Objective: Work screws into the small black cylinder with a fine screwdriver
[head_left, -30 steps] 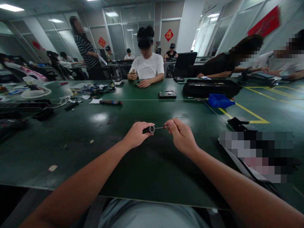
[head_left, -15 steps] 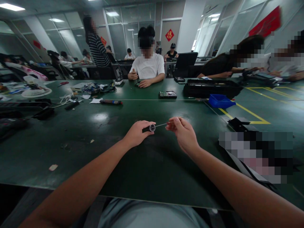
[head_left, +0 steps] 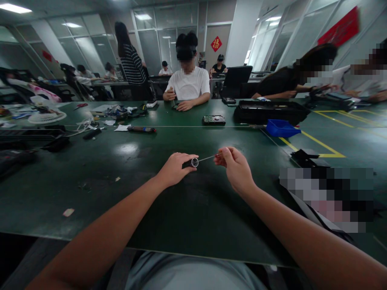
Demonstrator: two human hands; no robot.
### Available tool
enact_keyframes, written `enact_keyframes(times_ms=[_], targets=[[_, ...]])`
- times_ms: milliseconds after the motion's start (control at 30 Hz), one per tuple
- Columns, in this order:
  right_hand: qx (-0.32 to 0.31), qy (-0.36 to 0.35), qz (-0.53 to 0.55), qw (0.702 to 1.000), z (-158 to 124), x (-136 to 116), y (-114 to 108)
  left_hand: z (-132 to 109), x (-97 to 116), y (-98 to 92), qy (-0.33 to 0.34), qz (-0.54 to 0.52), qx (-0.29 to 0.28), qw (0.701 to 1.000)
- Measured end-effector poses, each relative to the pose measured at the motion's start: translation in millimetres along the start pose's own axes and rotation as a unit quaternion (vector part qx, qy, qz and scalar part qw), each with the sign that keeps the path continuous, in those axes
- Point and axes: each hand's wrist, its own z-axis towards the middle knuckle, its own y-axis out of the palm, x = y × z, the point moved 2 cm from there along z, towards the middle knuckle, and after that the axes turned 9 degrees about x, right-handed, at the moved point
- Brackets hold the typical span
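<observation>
My left hand (head_left: 173, 169) is closed round a short black cylinder (head_left: 188, 163) with a bright ring at its open end. That end faces right and towards me. A thin metal rod (head_left: 207, 158) runs from the ring up to my right hand (head_left: 233, 162). The fingers of my right hand are pinched on the rod's far end, and any handle there is hidden. The rod's left tip meets the ring, but I cannot tell how deep it reaches inside. Both hands are over the green table (head_left: 181, 217), a short gap apart.
Across the table a co-worker (head_left: 189, 82) holds a tool upright. A hard drive (head_left: 214, 120), a blue bin (head_left: 282, 128) and a long black casing (head_left: 270, 112) lie beyond my hands. At left are a screwdriver-like tool (head_left: 141, 129) and a white fan grille (head_left: 46, 116).
My right hand has shifted slightly to the right, and a little more of the rod shows. My left hand is nearly still. A standing person in the background has turned and moved right.
</observation>
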Motion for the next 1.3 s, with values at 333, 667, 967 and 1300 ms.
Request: enact_keyframes(times_ms=[333,667,967,1300], targets=[[-0.014,-0.065,-0.063,0.996,-4.8,-7.7,-0.7,-0.9,1.7,0.8,-0.014,-0.003,-0.002,1.000],[-0.009,-0.077,-0.098,0.992,-7.1,-10.1,-1.2,-0.4,1.5,0.6,-0.019,-0.004,0.001,1.000],[-0.013,-0.086,-0.149,0.985,-6.7,-15.8,-1.4,-0.8,5.0,-1.1,-0.022,-0.003,-0.008,1.000],[0.000,-0.179,-0.282,0.943,-12.8,-27.3,-5.0,-1.0,3.5,0.2,-0.021,-0.001,-0.006,1.000]])
